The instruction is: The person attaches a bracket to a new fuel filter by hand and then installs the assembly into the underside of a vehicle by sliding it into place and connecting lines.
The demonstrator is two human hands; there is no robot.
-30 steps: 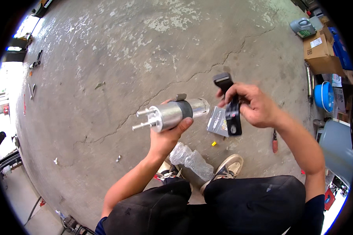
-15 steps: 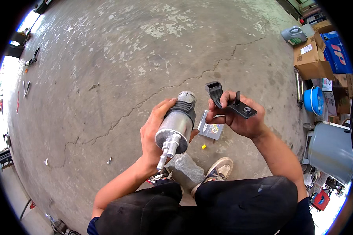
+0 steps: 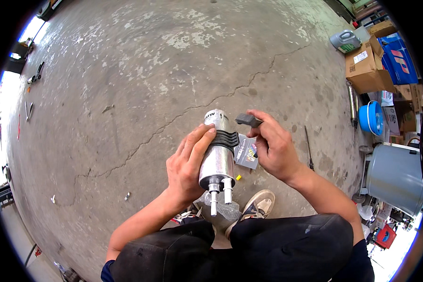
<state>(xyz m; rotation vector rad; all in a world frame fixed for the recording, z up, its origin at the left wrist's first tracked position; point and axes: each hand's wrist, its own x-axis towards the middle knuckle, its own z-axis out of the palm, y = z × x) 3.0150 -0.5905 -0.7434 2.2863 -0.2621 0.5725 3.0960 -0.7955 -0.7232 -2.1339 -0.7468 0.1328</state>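
Note:
My left hand [image 3: 188,160] is wrapped round a silver fuel filter [image 3: 217,165], a metal cylinder with a ribbed black rubber sleeve [image 3: 224,139] about its middle. Two metal pipe stubs at its lower end point toward me. Just right of it, my right hand [image 3: 276,148] pinches a black mounting bracket [image 3: 249,120]; most of the bracket is hidden behind the fingers. A small gap separates bracket and filter. On the floor beneath lie a small grey box [image 3: 246,152], a yellow cap [image 3: 238,177] and crumpled clear plastic wrap [image 3: 228,211].
A screwdriver-like rod [image 3: 309,148] lies right of my right hand. Along the right side stand a cardboard box [image 3: 366,70], a grey jug [image 3: 345,41], a blue bucket [image 3: 372,117] and a large grey drum [image 3: 395,178]. Pliers [image 3: 29,112] lie far left on the cracked concrete floor.
The fuel filter has tipped, so its side now shows more. My right hand has turned and come closer to it, swinging the bracket so that only its end shows.

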